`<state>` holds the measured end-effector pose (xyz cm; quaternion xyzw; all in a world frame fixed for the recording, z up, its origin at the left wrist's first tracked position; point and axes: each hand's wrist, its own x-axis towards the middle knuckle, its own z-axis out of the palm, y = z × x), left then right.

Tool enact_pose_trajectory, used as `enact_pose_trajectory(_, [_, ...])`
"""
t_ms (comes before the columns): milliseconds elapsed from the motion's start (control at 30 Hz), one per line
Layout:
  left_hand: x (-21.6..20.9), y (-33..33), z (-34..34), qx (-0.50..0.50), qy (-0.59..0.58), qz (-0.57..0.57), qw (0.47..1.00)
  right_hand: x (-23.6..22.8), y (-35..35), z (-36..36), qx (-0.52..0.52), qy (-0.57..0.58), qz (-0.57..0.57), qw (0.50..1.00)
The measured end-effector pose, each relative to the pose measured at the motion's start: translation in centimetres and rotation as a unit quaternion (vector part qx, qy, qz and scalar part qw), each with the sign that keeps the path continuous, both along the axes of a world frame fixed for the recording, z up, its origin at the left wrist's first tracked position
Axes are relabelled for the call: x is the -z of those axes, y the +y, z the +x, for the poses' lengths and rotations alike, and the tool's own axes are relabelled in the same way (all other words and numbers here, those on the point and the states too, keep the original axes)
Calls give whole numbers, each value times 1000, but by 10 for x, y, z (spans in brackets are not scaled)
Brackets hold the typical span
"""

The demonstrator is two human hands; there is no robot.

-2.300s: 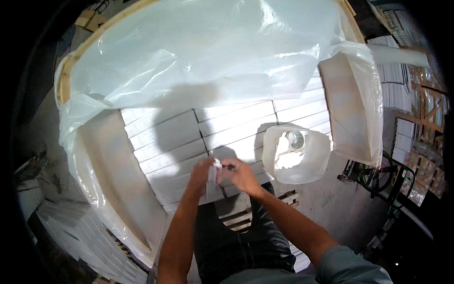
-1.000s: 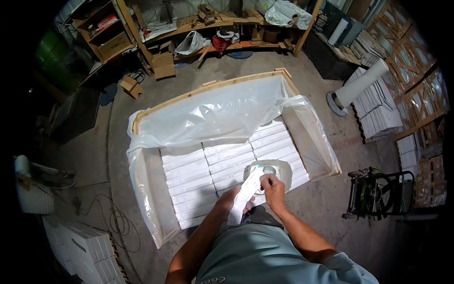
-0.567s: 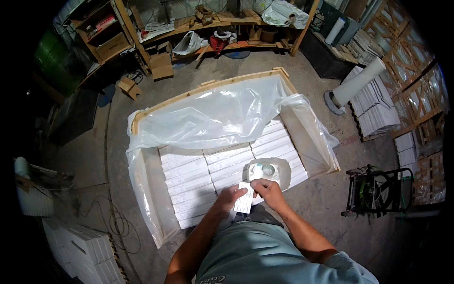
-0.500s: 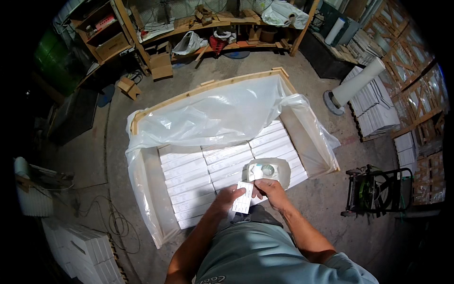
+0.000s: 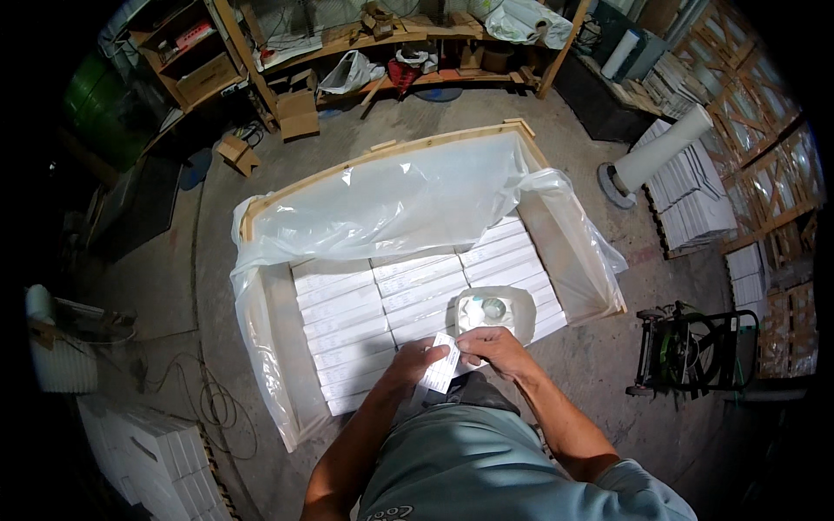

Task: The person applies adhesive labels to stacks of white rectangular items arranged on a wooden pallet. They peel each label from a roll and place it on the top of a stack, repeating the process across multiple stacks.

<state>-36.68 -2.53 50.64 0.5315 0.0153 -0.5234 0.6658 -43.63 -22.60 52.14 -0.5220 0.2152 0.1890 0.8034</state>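
Note:
My left hand (image 5: 410,363) grips a white printed label (image 5: 441,365), thumb on top of it. At the label's upper right edge, my right hand (image 5: 488,347) has its fingers pinched together. Just beyond my right hand sits a whitish open tub (image 5: 524,314) with a round greenish-grey thing (image 5: 493,310) and white pieces in it. The tub rests on rows of long white boxes (image 5: 417,291) packed inside a wooden crate (image 5: 365,163). Clear plastic sheeting (image 5: 373,217) lines the crate and hangs over its sides.
A black-framed cart (image 5: 695,352) stands to the right, near stacked white boxes (image 5: 691,200) and a white roll on a stand (image 5: 662,149). More white boxes (image 5: 152,456) are at lower left beside a coiled cable (image 5: 213,399). A cluttered workbench (image 5: 408,43) runs along the back.
The label has tilted, its lower end swinging left. My right hand has shifted slightly left, its fingers now at the label's edge.

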Motion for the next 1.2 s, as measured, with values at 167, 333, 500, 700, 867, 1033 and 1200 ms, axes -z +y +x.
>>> enact_pose_trajectory(167, [14,3,-2,10,-50,37,998,-4,6,1,-34,-49,-150,987])
enact_pose_trajectory(333, [1,-1,-6,51,-183,91,978,12,12,-8,-38,-70,-270,959])
enact_pose_trajectory(500, [6,-7,-20,80,-411,149,896,8,27,-15,-54,-130,-471,871])
enact_pose_trajectory(700, [3,-10,-22,64,-279,125,950,25,28,-26,-52,-109,-536,836])
enact_pose_trajectory(867, [21,0,-21,6,-203,95,975,15,28,-28,43,-99,-387,916])
enact_pose_trajectory(1033, [7,2,-21,9,-204,92,975,0,32,-26,15,-137,-418,898])
enact_pose_trajectory(1200, [17,5,-28,61,-363,106,924,22,31,-29,6,-33,-304,952])
